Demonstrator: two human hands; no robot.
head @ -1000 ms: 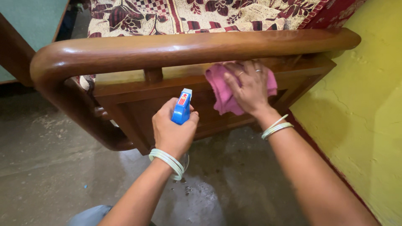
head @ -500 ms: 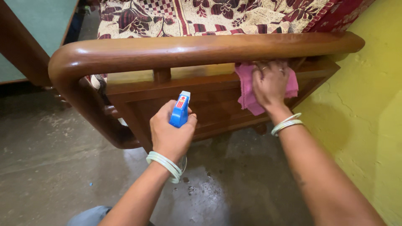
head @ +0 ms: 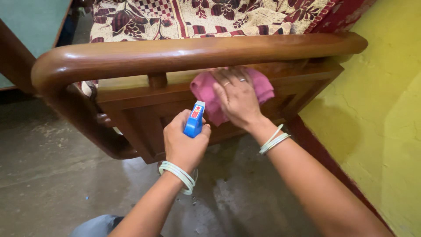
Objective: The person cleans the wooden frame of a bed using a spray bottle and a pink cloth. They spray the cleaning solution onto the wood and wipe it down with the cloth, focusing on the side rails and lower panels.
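Soft, even daylight fills the scene. A pale sheen runs along the top of the wooden rail (head: 184, 52), and the wet floor (head: 210, 206) gleams faintly. Beneath the rail the panel lies in shadow. The yellow wall (head: 386, 123) is bright. Focus is sharp throughout, with slight wide-angle bending at the edges.

We have one view only, head-mounted, so no overlap with a second camera. We look steeply down and forward over both forearms, close range. Left hand (head: 184, 140) sits near frame centre, right hand (head: 237, 98) just above and right of it. Beyond the hands, the wooden armrest (head: 175, 52) spans the upper frame. Below the hands, concrete floor (head: 52, 175). Right of the right hand, yellow wall (head: 386, 109).
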